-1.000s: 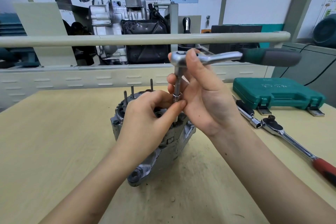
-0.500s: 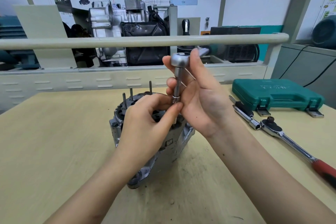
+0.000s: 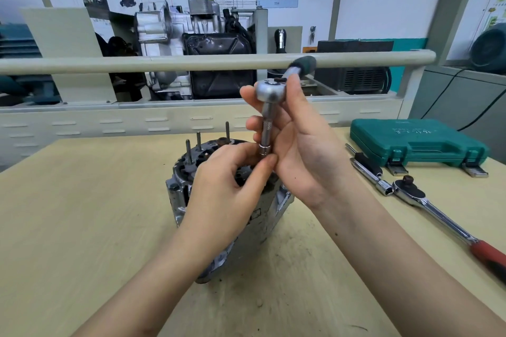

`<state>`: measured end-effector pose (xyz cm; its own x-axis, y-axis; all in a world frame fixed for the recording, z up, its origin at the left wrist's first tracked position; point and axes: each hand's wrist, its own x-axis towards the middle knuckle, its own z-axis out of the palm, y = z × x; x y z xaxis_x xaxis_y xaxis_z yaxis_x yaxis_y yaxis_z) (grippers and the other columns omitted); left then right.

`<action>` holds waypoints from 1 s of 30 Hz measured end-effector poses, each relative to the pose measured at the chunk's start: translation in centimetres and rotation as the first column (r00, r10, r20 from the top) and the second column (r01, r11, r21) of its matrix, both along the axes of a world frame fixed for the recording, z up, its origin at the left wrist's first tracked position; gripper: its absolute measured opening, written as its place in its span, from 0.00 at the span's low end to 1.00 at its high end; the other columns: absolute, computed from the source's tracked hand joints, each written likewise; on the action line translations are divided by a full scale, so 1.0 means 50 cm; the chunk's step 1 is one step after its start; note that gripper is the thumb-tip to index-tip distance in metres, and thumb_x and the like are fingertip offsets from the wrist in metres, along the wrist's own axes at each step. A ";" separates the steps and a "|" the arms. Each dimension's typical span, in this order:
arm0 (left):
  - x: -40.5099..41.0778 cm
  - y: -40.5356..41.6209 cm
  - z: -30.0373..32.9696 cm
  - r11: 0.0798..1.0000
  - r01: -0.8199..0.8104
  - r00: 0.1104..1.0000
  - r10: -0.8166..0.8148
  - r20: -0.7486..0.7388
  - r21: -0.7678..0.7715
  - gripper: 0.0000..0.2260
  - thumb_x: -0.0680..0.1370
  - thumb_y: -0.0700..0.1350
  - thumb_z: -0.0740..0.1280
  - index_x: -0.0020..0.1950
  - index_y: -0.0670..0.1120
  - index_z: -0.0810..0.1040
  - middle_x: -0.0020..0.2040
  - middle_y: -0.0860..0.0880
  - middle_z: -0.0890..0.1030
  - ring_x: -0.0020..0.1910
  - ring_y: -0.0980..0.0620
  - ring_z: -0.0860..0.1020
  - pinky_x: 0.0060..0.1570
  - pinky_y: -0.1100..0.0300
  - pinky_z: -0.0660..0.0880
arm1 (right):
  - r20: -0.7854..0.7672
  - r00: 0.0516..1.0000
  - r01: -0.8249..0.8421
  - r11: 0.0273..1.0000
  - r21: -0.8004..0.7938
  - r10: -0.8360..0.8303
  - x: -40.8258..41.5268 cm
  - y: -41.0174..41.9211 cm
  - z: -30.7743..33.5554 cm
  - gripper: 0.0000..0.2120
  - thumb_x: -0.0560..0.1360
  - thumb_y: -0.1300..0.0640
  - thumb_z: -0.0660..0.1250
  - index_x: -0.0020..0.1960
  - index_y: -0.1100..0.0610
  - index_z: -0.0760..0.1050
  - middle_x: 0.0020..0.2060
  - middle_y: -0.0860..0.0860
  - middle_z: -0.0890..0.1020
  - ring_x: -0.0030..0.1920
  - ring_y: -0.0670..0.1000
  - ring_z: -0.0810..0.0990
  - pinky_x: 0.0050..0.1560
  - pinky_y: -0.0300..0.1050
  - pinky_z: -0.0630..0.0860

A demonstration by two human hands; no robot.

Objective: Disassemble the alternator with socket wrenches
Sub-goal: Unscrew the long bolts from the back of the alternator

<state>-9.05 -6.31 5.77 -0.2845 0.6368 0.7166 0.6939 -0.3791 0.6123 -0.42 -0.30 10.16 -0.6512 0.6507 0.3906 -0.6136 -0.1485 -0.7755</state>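
The alternator [image 3: 219,216] stands on end just below the left hand [image 3: 227,186], which covers much of its top: a grey, grimy cast-metal body with vent slots around its rim. Three thin dark studs rise upright from its top, just beyond the left hand's knuckles. The socket wrench [image 3: 269,101] is upright in the right hand [image 3: 298,150], its rounded chrome ratchet head at that hand's fingertips, a knurled extension running down to a small socket beside the left thumb. Its dark green handle points away past the fingers, blurred; the socket seems to sit just above the alternator.
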 end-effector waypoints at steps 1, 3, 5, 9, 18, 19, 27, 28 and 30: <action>-0.001 0.000 0.000 1.000 0.002 1.000 -0.002 0.007 -0.002 0.09 0.72 0.48 0.65 0.45 0.45 0.81 0.40 0.50 0.82 0.44 0.52 0.80 0.44 0.50 0.76 | 0.013 1.000 -0.004 1.000 0.009 0.004 0.001 0.001 0.001 0.18 0.65 0.44 0.60 0.43 0.56 0.77 0.37 0.45 0.83 0.31 0.41 0.78 0.35 0.37 0.75; -0.003 -0.001 0.001 1.000 -0.005 0.999 0.005 0.033 0.000 0.06 0.71 0.49 0.66 0.41 0.48 0.80 0.38 0.51 0.82 0.42 0.54 0.80 0.43 0.52 0.76 | 0.027 1.000 -0.013 1.000 0.020 0.013 0.002 0.000 0.002 0.21 0.65 0.44 0.60 0.49 0.59 0.75 0.35 0.44 0.82 0.31 0.41 0.77 0.37 0.39 0.73; -0.003 0.000 0.002 1.000 -0.013 0.999 0.013 0.043 0.004 0.02 0.71 0.49 0.67 0.39 0.53 0.78 0.37 0.51 0.81 0.41 0.55 0.79 0.42 0.56 0.76 | 0.002 1.000 -0.019 1.000 0.002 0.019 0.002 -0.003 0.003 0.26 0.64 0.46 0.62 0.56 0.61 0.71 0.33 0.45 0.82 0.30 0.41 0.77 0.35 0.37 0.73; -0.002 0.002 0.001 0.999 -0.039 0.999 0.039 0.030 0.001 0.07 0.72 0.47 0.71 0.37 0.56 0.75 0.36 0.52 0.81 0.41 0.54 0.79 0.41 0.61 0.74 | -0.074 0.996 0.038 0.998 -0.048 -0.041 0.001 -0.002 0.004 0.20 0.61 0.51 0.66 0.50 0.58 0.70 0.37 0.49 0.81 0.30 0.44 0.77 0.31 0.35 0.73; 0.003 0.002 -0.003 0.999 0.038 0.999 -0.038 0.028 0.006 0.09 0.74 0.47 0.63 0.47 0.45 0.80 0.41 0.50 0.82 0.44 0.50 0.79 0.45 0.49 0.75 | -0.004 1.000 0.018 1.000 0.017 -0.018 -0.002 0.003 -0.001 0.18 0.66 0.44 0.60 0.44 0.57 0.77 0.37 0.46 0.83 0.31 0.42 0.77 0.33 0.34 0.74; 0.002 0.002 -0.004 0.999 0.041 0.999 -0.041 0.018 0.010 0.09 0.74 0.47 0.63 0.47 0.45 0.80 0.41 0.49 0.82 0.43 0.50 0.79 0.45 0.49 0.75 | -0.005 1.000 0.017 1.000 0.014 -0.017 -0.002 0.004 -0.001 0.17 0.66 0.44 0.59 0.42 0.55 0.78 0.38 0.46 0.83 0.31 0.42 0.77 0.33 0.34 0.74; 0.000 0.003 -0.001 0.999 0.012 0.999 -0.013 0.033 0.035 0.03 0.73 0.47 0.65 0.39 0.52 0.77 0.35 0.54 0.80 0.37 0.59 0.77 0.38 0.62 0.74 | -0.039 0.999 0.034 0.999 -0.024 -0.035 -0.002 0.002 0.002 0.21 0.64 0.46 0.62 0.51 0.59 0.72 0.37 0.46 0.82 0.32 0.42 0.77 0.33 0.35 0.72; 0.000 0.003 -0.001 0.999 0.010 0.999 -0.011 0.036 0.035 0.03 0.73 0.47 0.65 0.39 0.52 0.77 0.36 0.54 0.80 0.38 0.59 0.78 0.39 0.61 0.74 | -0.057 0.997 0.045 0.998 -0.041 -0.047 -0.003 0.001 0.003 0.23 0.63 0.47 0.63 0.54 0.59 0.70 0.38 0.47 0.82 0.31 0.43 0.78 0.32 0.35 0.73; 0.001 0.003 -0.002 0.999 0.006 0.999 -0.008 0.049 0.033 0.03 0.72 0.48 0.66 0.39 0.53 0.78 0.36 0.53 0.81 0.39 0.57 0.79 0.40 0.59 0.75 | -0.085 0.994 0.067 0.996 -0.066 -0.073 -0.003 -0.001 0.002 0.25 0.61 0.50 0.66 0.56 0.58 0.68 0.39 0.50 0.80 0.31 0.44 0.78 0.31 0.36 0.73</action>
<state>-9.03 -6.16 5.68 -0.3152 0.6153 0.7225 0.6608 -0.4041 0.6325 -0.59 -0.33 10.29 -0.5684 0.7185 0.4009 -0.6889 -0.1493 -0.7093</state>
